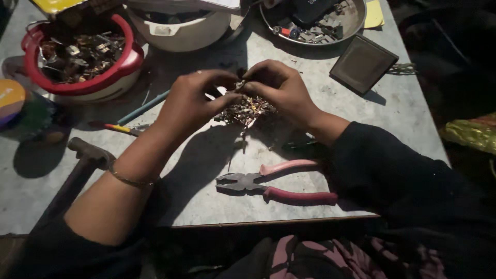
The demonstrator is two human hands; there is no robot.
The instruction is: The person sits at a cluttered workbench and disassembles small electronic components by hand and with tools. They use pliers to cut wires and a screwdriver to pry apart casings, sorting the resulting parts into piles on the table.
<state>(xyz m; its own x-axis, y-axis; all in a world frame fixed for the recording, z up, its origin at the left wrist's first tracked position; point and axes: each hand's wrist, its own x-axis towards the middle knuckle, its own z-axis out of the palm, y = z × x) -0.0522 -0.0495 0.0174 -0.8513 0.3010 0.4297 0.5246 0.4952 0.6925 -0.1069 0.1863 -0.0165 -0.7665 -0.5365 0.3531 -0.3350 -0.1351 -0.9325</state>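
My left hand (192, 102) and my right hand (279, 89) meet fingertip to fingertip over a small heap of tiny metal parts (243, 111) in the middle of the grey table (206, 170). Both hands pinch at a small metal piece (238, 86) held between them, just above the heap. What exactly the piece is stays too small and dark to tell. A thin bangle circles my left wrist. My right arm wears a dark sleeve.
Pink-handled pliers (281, 186) lie near the table's front edge. A red-rimmed bowl of metal scrap (82, 57) stands at the back left, a white bowl (181, 28) and a metal dish of parts (315, 23) behind. A dark square plate (363, 63), a hammer (82, 160) and pens (126, 121) lie around.
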